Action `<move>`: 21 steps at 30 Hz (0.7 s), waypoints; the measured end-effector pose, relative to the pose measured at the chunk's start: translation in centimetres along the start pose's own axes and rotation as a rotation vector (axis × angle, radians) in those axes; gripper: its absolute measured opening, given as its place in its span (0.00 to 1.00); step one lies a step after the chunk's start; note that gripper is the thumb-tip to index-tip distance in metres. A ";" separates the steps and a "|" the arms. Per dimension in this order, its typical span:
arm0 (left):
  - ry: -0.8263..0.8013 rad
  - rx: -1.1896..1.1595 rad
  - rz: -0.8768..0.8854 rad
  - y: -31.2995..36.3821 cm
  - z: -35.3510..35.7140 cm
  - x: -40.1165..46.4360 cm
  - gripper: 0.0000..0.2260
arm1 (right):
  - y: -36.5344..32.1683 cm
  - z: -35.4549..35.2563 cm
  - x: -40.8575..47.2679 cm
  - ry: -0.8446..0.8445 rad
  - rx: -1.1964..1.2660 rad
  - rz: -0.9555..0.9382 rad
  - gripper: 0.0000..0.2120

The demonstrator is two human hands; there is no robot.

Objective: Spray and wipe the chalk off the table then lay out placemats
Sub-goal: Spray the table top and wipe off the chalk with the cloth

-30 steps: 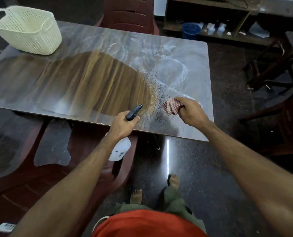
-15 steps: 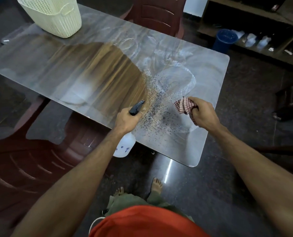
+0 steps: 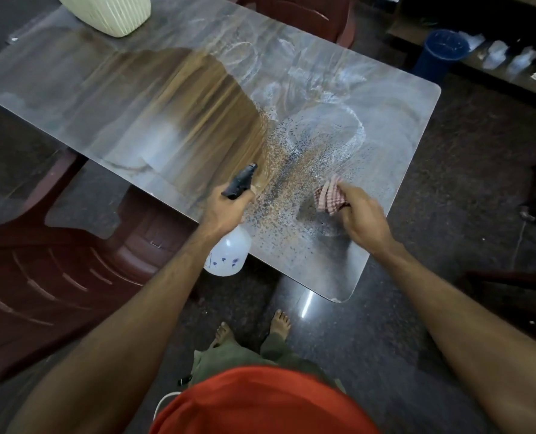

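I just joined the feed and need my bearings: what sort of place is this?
Probably a dining or common room, though I can't be sure. A long wood-grain table smeared with chalk has dark red plastic chairs pulled up around it, the floor is dark polished stone, and a low shelf beyond holds a blue bucket.

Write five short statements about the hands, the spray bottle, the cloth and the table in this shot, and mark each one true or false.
1. The left hand grips the spray bottle. True.
2. The right hand holds a sponge. False: it grips a checkered cloth.
3. Spray droplets speckle the table between the hands. True.
4. Every chalk mark is wiped off. False: chalk swirls remain on the right half.
5. Placemats are laid out. False: none are visible.
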State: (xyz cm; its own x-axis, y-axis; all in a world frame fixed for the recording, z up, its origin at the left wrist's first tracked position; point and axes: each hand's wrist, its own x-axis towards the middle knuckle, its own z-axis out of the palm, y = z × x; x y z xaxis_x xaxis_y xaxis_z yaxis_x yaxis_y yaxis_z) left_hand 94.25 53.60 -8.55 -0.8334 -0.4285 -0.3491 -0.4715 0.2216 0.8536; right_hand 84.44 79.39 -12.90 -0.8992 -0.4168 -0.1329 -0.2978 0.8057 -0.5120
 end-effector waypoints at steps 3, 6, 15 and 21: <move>0.086 -0.084 0.024 0.5 -1.0 0.1 0.02 | -0.8 4.5 -3.1 -0.236 -0.127 -0.136 0.24; 0.125 -0.138 0.051 0.6 -1.7 0.8 0.03 | -0.6 7.3 -5.2 -0.311 -0.312 -0.264 0.31; 0.137 -0.162 0.068 1.7 -1.9 2.4 0.07 | 1.4 9.1 -1.5 -0.306 -0.424 -0.306 0.31; 0.159 -0.180 0.085 1.9 -3.6 3.3 0.06 | 1.9 8.8 5.3 -0.172 -0.405 -0.014 0.33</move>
State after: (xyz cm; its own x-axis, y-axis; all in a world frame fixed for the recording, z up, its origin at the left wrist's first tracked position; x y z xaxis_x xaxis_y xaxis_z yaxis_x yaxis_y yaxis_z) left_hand 91.63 49.49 -6.67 -0.8052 -0.5505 -0.2204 -0.3313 0.1093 0.9372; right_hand 81.91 75.04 -22.03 -0.8380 -0.4651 -0.2853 -0.4419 0.8852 -0.1453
